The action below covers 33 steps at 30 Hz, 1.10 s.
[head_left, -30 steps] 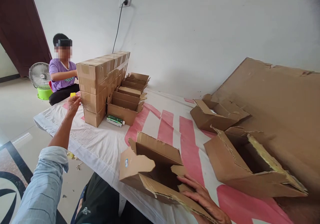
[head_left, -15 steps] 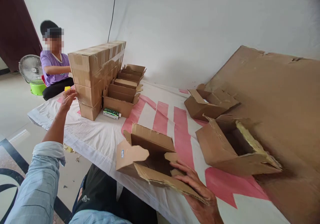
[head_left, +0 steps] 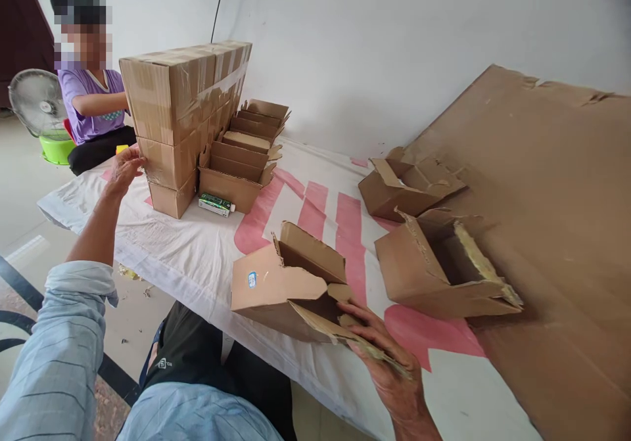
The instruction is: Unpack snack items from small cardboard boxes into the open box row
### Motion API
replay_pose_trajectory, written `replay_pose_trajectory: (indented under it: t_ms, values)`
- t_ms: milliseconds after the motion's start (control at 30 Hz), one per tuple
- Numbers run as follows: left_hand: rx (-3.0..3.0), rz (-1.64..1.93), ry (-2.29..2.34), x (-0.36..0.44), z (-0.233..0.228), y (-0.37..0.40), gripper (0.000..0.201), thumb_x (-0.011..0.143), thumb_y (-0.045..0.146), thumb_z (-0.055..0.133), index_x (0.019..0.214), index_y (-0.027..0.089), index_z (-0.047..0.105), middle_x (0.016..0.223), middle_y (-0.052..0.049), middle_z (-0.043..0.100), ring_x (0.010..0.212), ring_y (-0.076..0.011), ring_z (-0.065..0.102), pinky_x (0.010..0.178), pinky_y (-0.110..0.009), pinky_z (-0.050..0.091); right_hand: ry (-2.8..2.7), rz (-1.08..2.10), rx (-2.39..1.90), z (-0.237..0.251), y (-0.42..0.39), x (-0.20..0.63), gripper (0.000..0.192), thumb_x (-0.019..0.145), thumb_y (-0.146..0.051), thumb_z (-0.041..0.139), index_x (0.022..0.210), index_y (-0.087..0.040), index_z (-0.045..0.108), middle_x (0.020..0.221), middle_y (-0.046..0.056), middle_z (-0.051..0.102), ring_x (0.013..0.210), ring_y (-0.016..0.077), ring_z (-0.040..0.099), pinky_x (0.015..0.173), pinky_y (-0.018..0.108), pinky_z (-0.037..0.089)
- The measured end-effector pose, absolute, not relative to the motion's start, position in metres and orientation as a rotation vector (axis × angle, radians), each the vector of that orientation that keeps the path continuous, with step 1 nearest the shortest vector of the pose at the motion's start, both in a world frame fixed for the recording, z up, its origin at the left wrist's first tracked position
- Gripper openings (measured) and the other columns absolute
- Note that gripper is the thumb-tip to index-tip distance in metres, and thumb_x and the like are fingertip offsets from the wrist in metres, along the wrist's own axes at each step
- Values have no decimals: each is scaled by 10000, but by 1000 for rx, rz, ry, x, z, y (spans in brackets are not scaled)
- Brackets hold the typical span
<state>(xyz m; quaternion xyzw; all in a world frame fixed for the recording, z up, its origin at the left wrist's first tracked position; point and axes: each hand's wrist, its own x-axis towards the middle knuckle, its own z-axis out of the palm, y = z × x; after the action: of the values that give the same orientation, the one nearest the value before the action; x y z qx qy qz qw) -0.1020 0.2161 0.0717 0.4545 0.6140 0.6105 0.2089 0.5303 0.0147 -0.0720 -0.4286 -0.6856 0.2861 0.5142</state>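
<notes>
Turned slightly since the earlier frame, the box (head_left: 276,286) sits just ahead-left of the right hand (head_left: 394,388), which grips its ragged flap (head_left: 318,321). Beside the stack (head_left: 155,102), the left hand (head_left: 123,173) is half-curled, its grip unclear. Hard pulling could tear the flap; a push might topple the stack.

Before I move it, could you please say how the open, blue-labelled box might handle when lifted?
The box likely keeps its shape, as its walls stand straight. The loose flap in the right hand may bend or tear, as its edge looks ragged.
</notes>
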Motion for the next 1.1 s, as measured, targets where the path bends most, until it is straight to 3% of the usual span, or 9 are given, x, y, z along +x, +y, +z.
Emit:
replay_pose_trajectory:
  t_ms: [100, 267, 367, 467, 633, 733, 900, 1100]
  values:
    - [1271, 1737, 1888, -94, 81, 210, 185, 781, 246, 827, 839, 212, 654, 815, -36, 675, 858, -244, 675, 751, -368, 585, -1642, 690, -1036, -71, 14, 529, 152, 926, -429, 790, 901, -285, 831, 1288, 136, 809, 1360, 400, 681, 1124, 638, 571]
    - [1384, 1960, 2058, -55, 81, 168, 242, 804, 158, 803, 984, 191, 645, 1154, -47, 649, 1175, -245, 600, 1073, -425, 520, -1666, 681, -1030, -68, 12, 526, 154, 949, -419, 769, 922, -283, 836, 1309, 131, 803, 1383, 391, 667, 1135, 626, 573]
    - [1622, 1776, 1872, 3, 56, 123, 91, 846, 208, 758, 931, 215, 727, 1021, -38, 699, 1019, -234, 666, 878, -378, 582, -1700, 663, -1040, -64, 11, 523, 166, 963, -431, 763, 923, -289, 840, 1315, 128, 801, 1396, 387, 658, 1179, 636, 537]
    - [1830, 1462, 1451, 73, 22, 74, 109, 884, 285, 757, 967, 259, 822, 1069, -92, 750, 1009, -260, 711, 766, -371, 602, -1722, 674, -1052, -61, 10, 520, 241, 972, -501, 749, 930, -285, 845, 1329, 142, 793, 1433, 401, 624, 1202, 657, 511]
    - [1813, 1319, 1161, 147, -16, 22, 332, 999, 336, 706, 1316, 356, 803, 1230, -135, 721, 1153, -301, 707, 1018, -516, 611, -1733, 680, -1043, -58, 10, 518, 296, 975, -560, 730, 943, -290, 848, 1344, 141, 786, 1448, 411, 609, 1220, 672, 488]
    - [1767, 1338, 1128, 160, -25, 12, 396, 1019, 360, 694, 1410, 382, 755, 1290, -150, 686, 1204, -318, 685, 1045, -540, 600, -1742, 683, -1026, -59, 9, 517, 279, 973, -549, 736, 964, -293, 848, 1353, 140, 780, 1459, 411, 599, 1214, 667, 494]
    - [1711, 1345, 1107, 160, -31, 9, 392, 1026, 374, 695, 1414, 370, 749, 1300, -134, 673, 1151, -288, 695, 974, -489, 622, -1717, 683, -1033, -61, 8, 515, 265, 989, -529, 723, 964, -297, 849, 1357, 133, 778, 1457, 400, 601, 1234, 645, 475]
    - [1692, 1341, 1133, 158, -31, 8, 332, 979, 307, 734, 1299, 359, 805, 1287, -140, 703, 1179, -313, 704, 986, -522, 617, -1730, 703, -1005, -61, 9, 516, 249, 993, -511, 724, 988, -295, 848, 1371, 136, 769, 1481, 404, 577, 1233, 649, 471]
